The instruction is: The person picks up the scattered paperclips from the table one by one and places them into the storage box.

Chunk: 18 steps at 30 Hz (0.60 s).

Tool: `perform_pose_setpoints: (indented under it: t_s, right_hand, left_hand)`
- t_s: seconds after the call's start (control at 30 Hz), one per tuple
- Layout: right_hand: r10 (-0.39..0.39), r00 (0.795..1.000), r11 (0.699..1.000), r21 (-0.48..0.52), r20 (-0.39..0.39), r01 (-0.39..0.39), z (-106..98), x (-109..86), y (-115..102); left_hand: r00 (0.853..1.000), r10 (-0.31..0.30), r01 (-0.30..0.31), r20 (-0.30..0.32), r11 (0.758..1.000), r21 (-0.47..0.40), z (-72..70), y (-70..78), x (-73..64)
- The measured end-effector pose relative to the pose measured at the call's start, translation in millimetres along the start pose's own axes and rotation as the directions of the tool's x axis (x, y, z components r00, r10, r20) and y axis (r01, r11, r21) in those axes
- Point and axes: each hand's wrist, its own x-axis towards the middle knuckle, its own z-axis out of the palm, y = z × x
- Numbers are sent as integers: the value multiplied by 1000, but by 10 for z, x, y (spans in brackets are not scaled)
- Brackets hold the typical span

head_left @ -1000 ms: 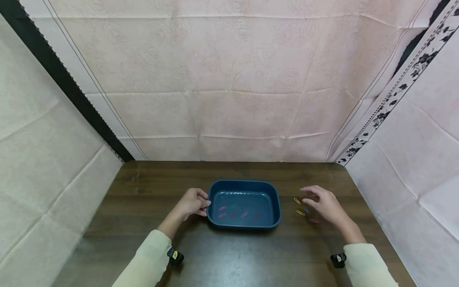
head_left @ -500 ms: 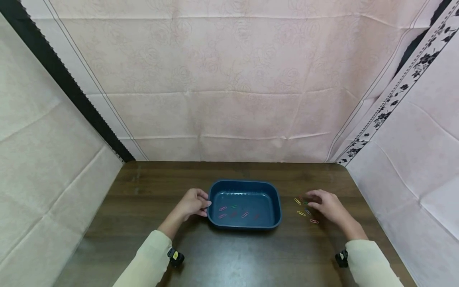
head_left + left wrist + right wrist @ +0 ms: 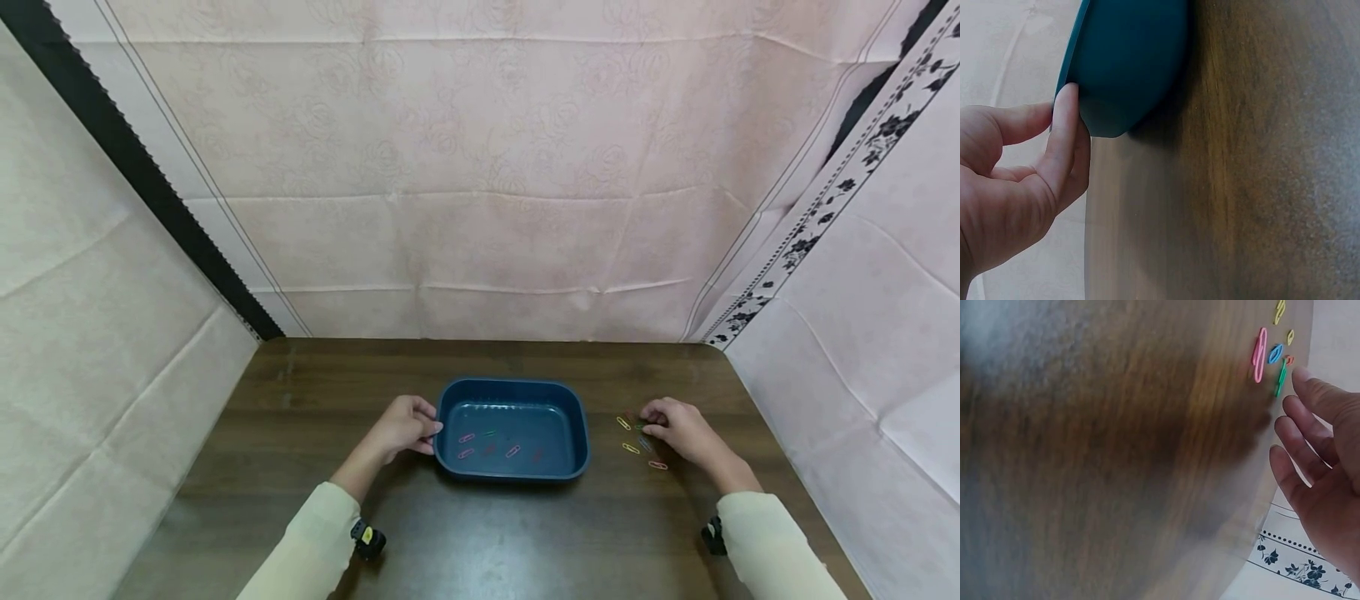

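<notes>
My left hand (image 3: 405,425) pinches the left rim of a dark blue rectangular tray (image 3: 512,477); in the left wrist view its fingers and thumb lie against the wall. Several paper clips lie inside, among them pink (image 3: 512,451), green (image 3: 491,432) and red (image 3: 537,454) ones. Right of the tray, my right hand (image 3: 684,431) hovers by loose paper clips: two yellow (image 3: 631,448), one blue (image 3: 644,443), one pink (image 3: 657,465), one green (image 3: 1281,378) and one red (image 3: 1290,360). The right thumb tip is close to the red and green clips; the index fingertip is hidden in the right wrist view.
A brown wooden table (image 3: 300,467) bears everything. Pale cloth (image 3: 480,167) hangs behind its far edge and along both sides. A small black device (image 3: 367,539) is strapped to the left wrist, and another (image 3: 714,536) to the right wrist.
My right hand has shifted slightly right and towards me, and its thumb and fingers have drawn closer together. The left hand and tray stay in place.
</notes>
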Motion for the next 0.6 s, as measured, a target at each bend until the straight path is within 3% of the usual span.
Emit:
perform_pose_setpoints:
  t_s: [0.6]
  right_hand:
    - [15,999,1000,-17,37,-15,58,51,76]
  left_hand:
    - [1000,21,-21,-4,1000,-4,11,1,2]
